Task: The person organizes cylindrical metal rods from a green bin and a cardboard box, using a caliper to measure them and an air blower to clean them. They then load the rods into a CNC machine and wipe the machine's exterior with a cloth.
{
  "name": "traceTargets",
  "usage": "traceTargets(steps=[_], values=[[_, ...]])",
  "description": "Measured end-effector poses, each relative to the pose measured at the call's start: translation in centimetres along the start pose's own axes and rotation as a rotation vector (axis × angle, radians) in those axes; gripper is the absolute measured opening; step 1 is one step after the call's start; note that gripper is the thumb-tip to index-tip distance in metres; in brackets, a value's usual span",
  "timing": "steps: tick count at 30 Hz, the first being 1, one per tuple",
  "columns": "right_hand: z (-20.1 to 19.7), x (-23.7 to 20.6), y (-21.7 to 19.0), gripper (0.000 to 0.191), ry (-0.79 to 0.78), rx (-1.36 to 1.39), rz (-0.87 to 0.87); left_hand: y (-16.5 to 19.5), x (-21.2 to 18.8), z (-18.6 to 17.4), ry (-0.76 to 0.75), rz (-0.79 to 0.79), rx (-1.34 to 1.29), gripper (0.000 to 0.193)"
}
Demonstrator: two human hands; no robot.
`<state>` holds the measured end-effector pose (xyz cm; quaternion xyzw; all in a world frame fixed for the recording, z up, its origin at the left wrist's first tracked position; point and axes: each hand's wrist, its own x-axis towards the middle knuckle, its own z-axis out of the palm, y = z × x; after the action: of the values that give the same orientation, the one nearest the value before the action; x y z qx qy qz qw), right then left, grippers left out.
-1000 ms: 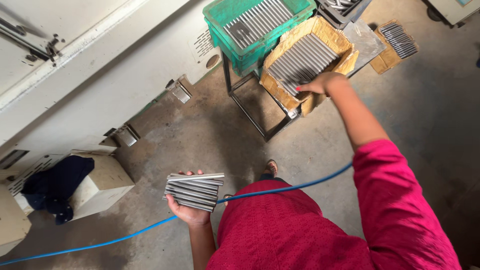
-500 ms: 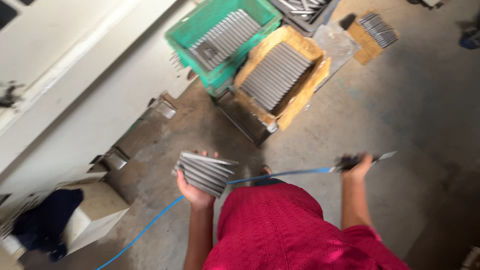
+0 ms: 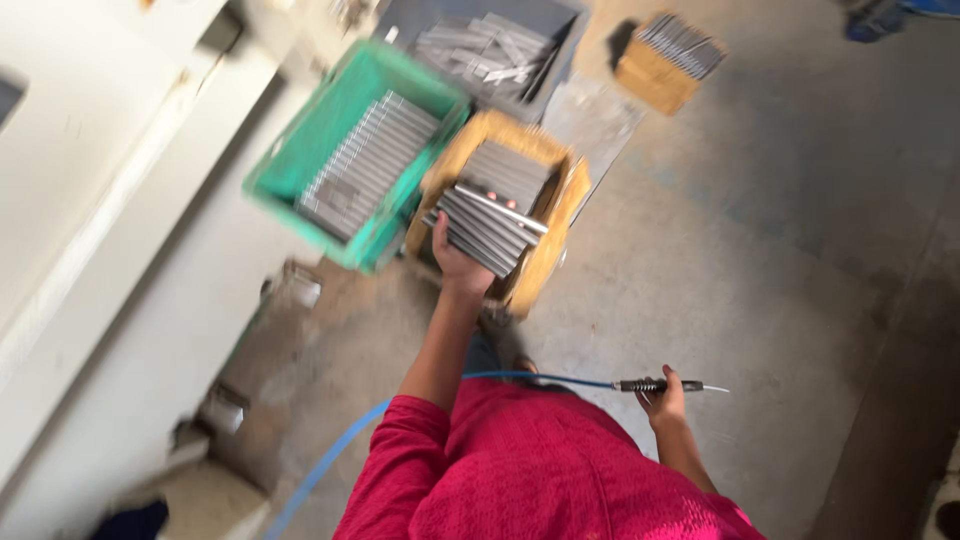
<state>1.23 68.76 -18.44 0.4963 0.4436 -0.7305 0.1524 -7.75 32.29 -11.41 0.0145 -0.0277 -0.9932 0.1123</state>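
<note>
Your left hand holds a stack of grey metal strips in a firm grip over the yellow crate. Below the crate, your right hand is clenched round a blue-hosed air tool.

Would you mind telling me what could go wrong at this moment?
The left hand alone carries a stack of metal strips above the yellow box; loose strips could slide off. The blue hose trailing from the nozzle in the right hand crosses near the feet, so it could snag.
</note>
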Motion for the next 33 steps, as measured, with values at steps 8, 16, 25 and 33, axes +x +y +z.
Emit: traceTargets(steps=[8,16,25,33], values=[[2.1,-0.7,1.2,0.036,0.09,0.086,-0.004,-2.1,9.4,-3.6,0.073,-0.029,-0.079,0.055],[3.5,-1.0,1.7,0.041,0.141,0.168,0.005,-2.3,13.9,-5.7,0.424,-0.065,0.101,0.057],[4.8,0.7,0.3,0.041,0.102,0.123,0.009,-3.5,14.3,-5.2,0.409,0.005,0.068,0.053],[4.4,0.5,-0.4,0.04,0.075,0.062,0.028,-1.8,13.1,-3.3,0.599,-0.028,0.147,0.072]])
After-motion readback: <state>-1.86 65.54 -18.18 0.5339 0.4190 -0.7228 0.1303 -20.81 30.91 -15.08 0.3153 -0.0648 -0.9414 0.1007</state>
